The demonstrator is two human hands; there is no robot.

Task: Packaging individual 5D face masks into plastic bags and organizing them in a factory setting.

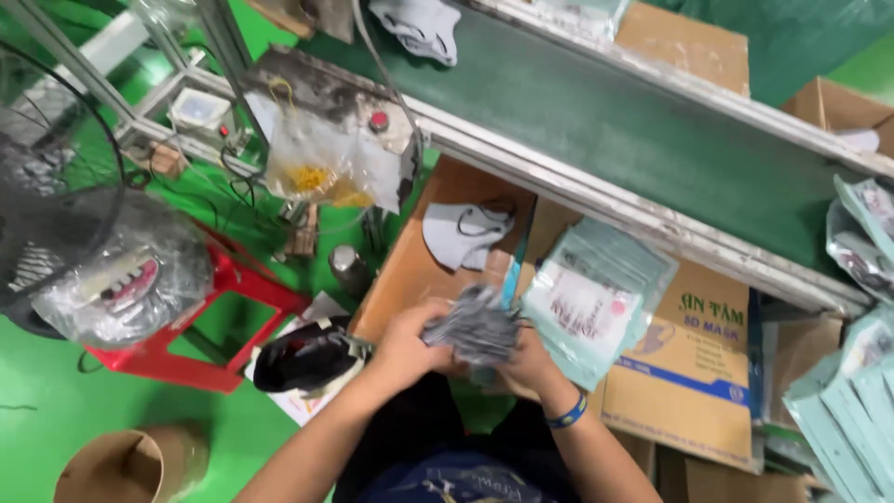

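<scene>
Both my hands hold a stack of grey face masks [475, 326] over my lap. My left hand [407, 343] grips the stack's left side. My right hand [529, 361], with a blue wristband, grips it from below on the right. A single grey mask [461, 234] lies on the brown cardboard surface [400, 270] just beyond my hands. A pile of pale green mask packets [596, 298] rests to the right of the stack.
A green conveyor belt [605, 102] runs diagonally across the top, with a mask [419, 28] on it. A cardboard box [694, 373] sits at right, more green packets [847, 410] far right. A red stool [223, 317], a fan [47, 186] and a cardboard tub [130, 466] stand at left.
</scene>
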